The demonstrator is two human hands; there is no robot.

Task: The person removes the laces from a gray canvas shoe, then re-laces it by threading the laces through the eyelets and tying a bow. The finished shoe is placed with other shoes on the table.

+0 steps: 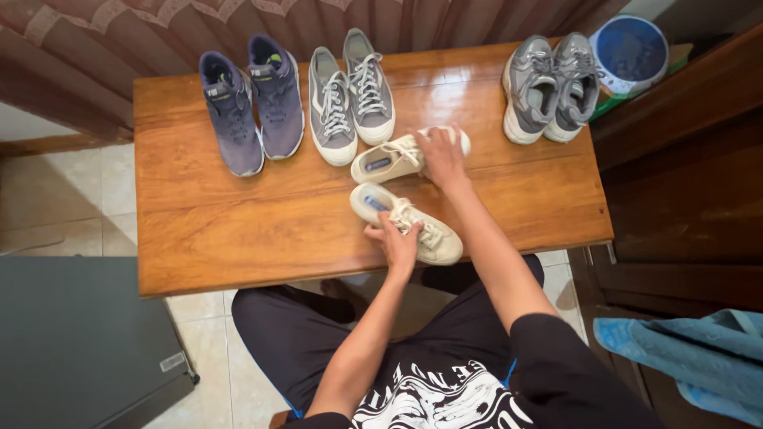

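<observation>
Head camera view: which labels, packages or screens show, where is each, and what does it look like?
Blue oval insole label: in the far cream canvas sneaker under the right hand.
Blue oval insole label: in the near cream sneaker at the left hand.
Pale rectangular sticker: on the dark grey case.

Count on the table (pixel 238 230): 8 shoes, 4 pairs. 2 purple shoes (pixel 250 99), 2 grey canvas shoes (pixel 350 91), 2 silver-grey runners (pixel 548 83), 2 cream shoes (pixel 405 191). 2 hands in view: left hand (pixel 395 242) on the near cream shoe, right hand (pixel 441 155) on the far one. Also 1 blue round tub (pixel 632 49), 1 blue towel (pixel 691 353), 1 dark case (pixel 79 342).
</observation>
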